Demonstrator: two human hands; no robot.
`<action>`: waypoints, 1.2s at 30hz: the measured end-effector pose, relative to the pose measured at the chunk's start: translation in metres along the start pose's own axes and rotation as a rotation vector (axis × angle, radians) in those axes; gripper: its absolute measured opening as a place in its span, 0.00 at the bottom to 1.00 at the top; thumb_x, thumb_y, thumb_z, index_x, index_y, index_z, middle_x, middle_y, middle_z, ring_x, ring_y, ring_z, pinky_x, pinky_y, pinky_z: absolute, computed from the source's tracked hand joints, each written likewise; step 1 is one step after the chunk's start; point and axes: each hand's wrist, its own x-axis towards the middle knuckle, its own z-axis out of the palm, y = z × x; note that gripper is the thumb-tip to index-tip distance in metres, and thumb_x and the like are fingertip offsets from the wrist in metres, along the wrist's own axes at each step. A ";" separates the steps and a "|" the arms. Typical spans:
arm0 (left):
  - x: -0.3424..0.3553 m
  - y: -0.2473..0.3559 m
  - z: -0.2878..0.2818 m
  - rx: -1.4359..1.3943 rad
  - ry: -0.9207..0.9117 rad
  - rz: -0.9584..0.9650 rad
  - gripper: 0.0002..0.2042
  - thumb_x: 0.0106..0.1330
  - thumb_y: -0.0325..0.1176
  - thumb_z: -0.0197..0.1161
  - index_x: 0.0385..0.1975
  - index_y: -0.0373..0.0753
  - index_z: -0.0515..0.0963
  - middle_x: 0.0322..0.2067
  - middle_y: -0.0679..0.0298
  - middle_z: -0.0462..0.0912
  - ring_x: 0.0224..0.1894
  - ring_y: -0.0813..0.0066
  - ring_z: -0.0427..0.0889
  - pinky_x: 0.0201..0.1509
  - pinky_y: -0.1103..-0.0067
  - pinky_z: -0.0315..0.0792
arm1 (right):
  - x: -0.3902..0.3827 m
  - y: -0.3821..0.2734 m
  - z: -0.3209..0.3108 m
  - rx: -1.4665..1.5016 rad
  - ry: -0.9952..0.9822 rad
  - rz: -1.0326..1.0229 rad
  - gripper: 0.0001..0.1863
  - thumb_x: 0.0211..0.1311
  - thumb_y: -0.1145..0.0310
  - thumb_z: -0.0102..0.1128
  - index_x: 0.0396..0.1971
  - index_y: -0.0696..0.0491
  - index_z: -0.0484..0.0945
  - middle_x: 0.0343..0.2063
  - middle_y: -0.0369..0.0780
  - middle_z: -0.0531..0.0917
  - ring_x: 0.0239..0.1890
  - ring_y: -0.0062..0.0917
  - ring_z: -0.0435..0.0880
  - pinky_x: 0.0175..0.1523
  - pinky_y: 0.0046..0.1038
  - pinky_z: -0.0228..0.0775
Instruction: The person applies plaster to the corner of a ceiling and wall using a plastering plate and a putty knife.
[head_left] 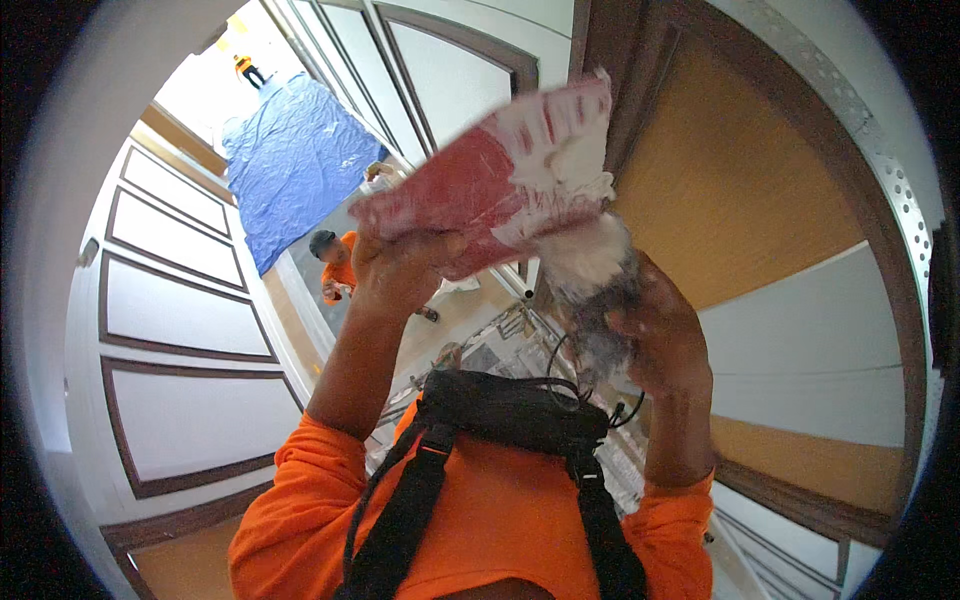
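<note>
My left hand is closed on the lower left edge of a flat red board, held up and tilted in front of me. Thick white paste is smeared over the board's right part, and its outline is slightly blurred. In my right hand is a fluffy wad, whitish on top and dark grey lower down. The wad meets the board's lower right edge, at the paste. My right fingers are partly hidden behind it.
White panelled doors with brown trim stand at the left. A brown-framed wooden panel rises on the right. Below, a co-worker in orange is near a blue sheet; another person stands farther off. A black harness pouch sits on my chest.
</note>
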 end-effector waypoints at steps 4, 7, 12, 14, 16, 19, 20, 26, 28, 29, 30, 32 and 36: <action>0.018 0.011 -0.046 0.578 -0.441 0.296 0.16 0.53 0.21 0.55 0.43 0.30 0.73 0.39 0.53 0.79 0.37 0.67 0.81 0.40 0.77 0.73 | 0.036 0.002 0.020 -0.004 -0.106 0.071 0.34 0.42 0.79 0.57 0.54 0.61 0.58 0.42 0.49 0.73 0.37 0.34 0.79 0.35 0.34 0.80; 0.028 0.020 -0.058 0.564 -0.514 0.295 0.16 0.54 0.21 0.52 0.44 0.31 0.73 0.42 0.52 0.78 0.38 0.66 0.81 0.41 0.77 0.73 | 0.043 0.008 0.025 -0.168 -0.033 0.102 0.31 0.47 0.80 0.52 0.56 0.56 0.60 0.42 0.42 0.77 0.40 0.27 0.78 0.47 0.26 0.71; 0.032 0.023 -0.081 0.636 -0.593 0.154 0.18 0.53 0.19 0.50 0.46 0.33 0.72 0.44 0.52 0.76 0.43 0.57 0.79 0.44 0.75 0.72 | 0.056 0.012 0.040 -0.134 -0.023 0.057 0.32 0.43 0.82 0.56 0.54 0.57 0.61 0.40 0.47 0.75 0.34 0.34 0.79 0.35 0.34 0.77; 0.032 0.021 -0.092 0.685 -0.618 0.158 0.20 0.51 0.17 0.49 0.47 0.34 0.72 0.45 0.53 0.76 0.44 0.56 0.78 0.45 0.74 0.72 | 0.059 0.015 0.043 -0.163 -0.019 0.013 0.33 0.41 0.81 0.59 0.52 0.58 0.61 0.39 0.50 0.74 0.31 0.38 0.80 0.28 0.38 0.80; 0.034 0.015 -0.100 0.644 -0.623 0.159 0.23 0.48 0.15 0.48 0.48 0.35 0.71 0.46 0.54 0.75 0.46 0.55 0.77 0.48 0.73 0.71 | 0.060 0.012 0.049 -0.260 -0.022 -0.045 0.32 0.41 0.81 0.60 0.52 0.57 0.62 0.38 0.49 0.75 0.30 0.37 0.80 0.28 0.38 0.80; 0.030 0.002 -0.106 0.693 -0.657 0.012 0.23 0.49 0.16 0.48 0.48 0.36 0.71 0.47 0.55 0.75 0.48 0.56 0.75 0.50 0.72 0.69 | 0.058 0.011 0.053 -0.024 -0.026 -0.089 0.33 0.40 0.79 0.62 0.51 0.57 0.62 0.38 0.47 0.76 0.29 0.35 0.80 0.28 0.38 0.80; 0.031 0.000 -0.109 0.690 -0.599 -0.111 0.22 0.51 0.16 0.46 0.49 0.36 0.71 0.46 0.54 0.76 0.48 0.57 0.76 0.50 0.72 0.69 | 0.057 0.012 0.050 -0.009 -0.012 -0.134 0.33 0.40 0.78 0.62 0.51 0.57 0.62 0.37 0.46 0.76 0.29 0.35 0.80 0.28 0.39 0.80; 0.127 0.005 -0.061 0.878 0.233 0.373 0.15 0.60 0.28 0.47 0.45 0.30 0.70 0.32 0.50 0.78 0.33 0.62 0.80 0.35 0.74 0.71 | 0.035 0.016 0.034 0.143 0.233 -0.254 0.33 0.38 0.79 0.61 0.51 0.58 0.62 0.37 0.46 0.75 0.30 0.34 0.80 0.27 0.44 0.79; 0.177 0.013 -0.031 0.845 0.272 0.472 0.13 0.63 0.32 0.45 0.39 0.31 0.72 0.22 0.54 0.76 0.22 0.70 0.75 0.25 0.76 0.69 | 0.026 0.017 0.022 0.186 0.251 -0.294 0.33 0.38 0.81 0.58 0.51 0.58 0.61 0.37 0.47 0.75 0.30 0.35 0.79 0.26 0.44 0.79; 0.190 0.014 -0.026 0.798 0.288 0.432 0.13 0.61 0.31 0.45 0.39 0.31 0.72 0.22 0.53 0.76 0.22 0.69 0.75 0.26 0.75 0.69 | 0.022 0.021 0.018 0.203 0.227 -0.315 0.33 0.38 0.82 0.57 0.51 0.58 0.61 0.37 0.47 0.75 0.30 0.35 0.79 0.26 0.44 0.78; 0.203 0.013 -0.022 0.747 0.307 0.391 0.13 0.60 0.29 0.45 0.40 0.32 0.72 0.21 0.52 0.76 0.22 0.67 0.76 0.27 0.74 0.69 | 0.019 0.024 0.011 0.200 0.249 -0.324 0.33 0.38 0.82 0.56 0.51 0.58 0.61 0.37 0.47 0.75 0.29 0.35 0.79 0.26 0.44 0.78; 0.219 0.012 -0.010 0.735 0.347 0.333 0.14 0.57 0.27 0.45 0.41 0.32 0.72 0.22 0.49 0.76 0.23 0.64 0.77 0.29 0.72 0.70 | 0.009 0.022 -0.006 0.190 0.300 -0.342 0.32 0.39 0.83 0.55 0.51 0.58 0.61 0.37 0.47 0.75 0.28 0.36 0.79 0.25 0.43 0.78; 0.223 0.011 0.002 0.811 0.374 0.298 0.18 0.53 0.25 0.44 0.45 0.32 0.71 0.25 0.46 0.77 0.27 0.61 0.79 0.34 0.69 0.71 | -0.002 0.016 -0.047 0.164 0.230 -0.363 0.32 0.40 0.83 0.54 0.52 0.57 0.61 0.37 0.46 0.75 0.29 0.35 0.80 0.25 0.42 0.78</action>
